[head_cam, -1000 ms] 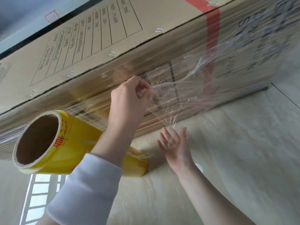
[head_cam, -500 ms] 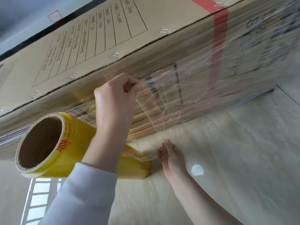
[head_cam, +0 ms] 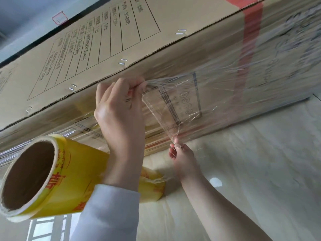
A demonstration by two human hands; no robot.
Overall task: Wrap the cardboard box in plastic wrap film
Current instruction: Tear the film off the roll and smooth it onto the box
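— Fingers first: what are they doing on the left hand [head_cam: 119, 115]?

— Curled in tight. The thumb and fingertips [head_cam: 137, 84] pinch the upper corner of a loose flap of clear plastic wrap film [head_cam: 166, 108], just under the top edge of the long brown cardboard box [head_cam: 121, 32]. The back of that hand faces the camera, and a white sleeve [head_cam: 107, 214] covers the forearm.

— And the right hand [head_cam: 182, 157]?

— Lower down, near the foot of the box. Its thumb and forefinger [head_cam: 176, 141] are pressed together on the gathered, twisted lower end of the same flap. The other fingers are loosely bent below them and hold nothing. That forearm is bare.

— So the flap runs between the two hands?

— Yes, it is drawn taut from the upper pinch to the lower one and stands a little off the side of the box, wrinkled at both ends.

— Where does the box sit?

— On its long side on a pale glossy floor [head_cam: 260, 162], filling the upper part of the view. Its front face is covered in shiny film layers. Its upper face is bare cardboard with a printed table [head_cam: 104, 40] and metal staples [head_cam: 122, 61] along the edge. A red stripe [head_cam: 251, 37] crosses it at the right.

— The roll?

— A yellow roll of wrap with a brown cardboard core [head_cam: 73, 171] lies on its side at lower left, open end toward the camera, beside the box. Neither hand touches it, and the left forearm crosses in front of it. Whether it touches the box I cannot tell.
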